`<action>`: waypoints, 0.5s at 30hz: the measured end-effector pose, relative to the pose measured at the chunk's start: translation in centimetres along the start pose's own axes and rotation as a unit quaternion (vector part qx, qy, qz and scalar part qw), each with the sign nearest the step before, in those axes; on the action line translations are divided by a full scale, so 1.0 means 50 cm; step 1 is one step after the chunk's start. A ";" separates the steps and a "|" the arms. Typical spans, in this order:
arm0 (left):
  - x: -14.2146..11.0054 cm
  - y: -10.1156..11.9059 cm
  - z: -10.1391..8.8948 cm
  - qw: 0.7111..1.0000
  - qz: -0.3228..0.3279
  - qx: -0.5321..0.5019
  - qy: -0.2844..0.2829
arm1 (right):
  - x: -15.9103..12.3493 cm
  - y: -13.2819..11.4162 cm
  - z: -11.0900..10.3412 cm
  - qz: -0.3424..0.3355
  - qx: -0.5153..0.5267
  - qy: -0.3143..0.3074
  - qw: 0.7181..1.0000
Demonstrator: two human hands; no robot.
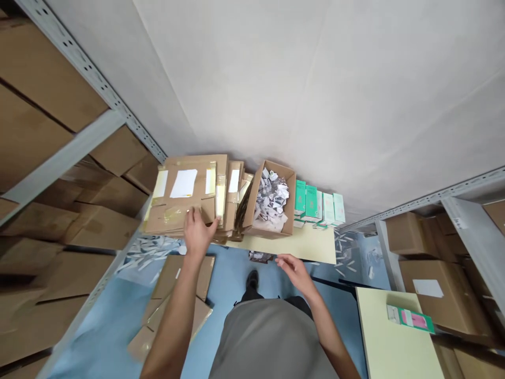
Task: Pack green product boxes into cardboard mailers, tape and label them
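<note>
My left hand [197, 231] rests on the lower edge of a flattened cardboard box [158, 218], thumb apart from the fingers. That box tops a leaning stack on the cream table [311, 245], with paper labels and tape on its face. More folded cardboard [232, 197] leans just right of it. My right hand [294, 269] hovers in front of the table's near edge, fingers loosely stretched and holding nothing. Between the cardboard and several green-and-white small boxes [311, 202] stands an open carton [288, 226] full of crumpled paper scraps [272, 197].
Shelves of brown cartons [98, 226] line the left, and more cartons [430, 284] fill the right rack. Flattened cardboard [201, 310] lies on the blue floor near paper strips [153, 252]. A green-and-pink box [412, 318] sits on a second table [394, 352].
</note>
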State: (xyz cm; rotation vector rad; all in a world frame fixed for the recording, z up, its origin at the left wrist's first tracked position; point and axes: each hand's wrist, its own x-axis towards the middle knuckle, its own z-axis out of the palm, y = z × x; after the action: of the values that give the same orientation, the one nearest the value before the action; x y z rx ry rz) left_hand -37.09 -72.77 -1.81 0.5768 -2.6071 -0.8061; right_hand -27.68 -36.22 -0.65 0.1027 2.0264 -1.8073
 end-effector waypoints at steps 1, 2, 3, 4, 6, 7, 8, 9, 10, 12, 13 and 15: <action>-0.001 -0.003 0.004 1.000 0.003 0.008 -0.007 | 0.004 -0.005 0.009 0.000 -0.003 -0.002 1.000; -0.002 -0.004 0.004 1.000 0.007 0.016 -0.012 | 0.008 -0.009 0.017 -0.001 -0.005 -0.002 1.000; -0.002 -0.004 0.001 1.000 0.009 0.023 -0.016 | 0.011 -0.013 0.024 -0.002 -0.006 -0.002 1.000; -0.001 -0.003 -0.004 0.999 0.008 0.031 -0.020 | 0.014 -0.017 0.031 -0.003 -0.006 -0.002 1.000; 0.005 0.001 -0.021 0.998 -0.006 0.054 -0.025 | 0.016 -0.020 0.045 -0.004 -0.005 0.001 1.000; 0.009 0.005 -0.030 0.997 -0.017 0.066 -0.027 | 0.016 -0.020 0.051 -0.004 -0.006 0.003 1.000; 0.013 0.009 -0.038 0.996 -0.029 0.079 -0.031 | 0.015 -0.018 0.057 -0.005 -0.006 0.006 1.000; 0.017 0.014 -0.046 0.995 -0.041 0.089 -0.036 | 0.013 -0.016 0.061 -0.006 -0.007 0.009 1.000; 0.020 0.019 -0.053 0.993 -0.050 0.096 -0.040 | 0.010 -0.012 0.064 -0.008 -0.006 0.012 1.000; 0.022 0.030 -0.070 0.992 -0.063 0.102 -0.038 | 0.002 -0.004 0.065 -0.014 0.001 0.017 1.000; 0.022 0.035 -0.080 0.992 -0.068 0.103 -0.027 | -0.004 0.001 0.063 -0.016 0.007 0.019 1.000; 0.020 0.047 -0.108 0.991 -0.086 0.097 0.027 | -0.017 0.010 0.054 -0.019 0.020 0.030 0.999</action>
State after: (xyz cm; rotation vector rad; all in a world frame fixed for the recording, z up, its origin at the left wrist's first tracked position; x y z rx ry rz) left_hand -36.21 -73.90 3.97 0.8769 -2.6290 -0.5805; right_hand -26.04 -38.57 -1.02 0.1328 2.0454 -1.8898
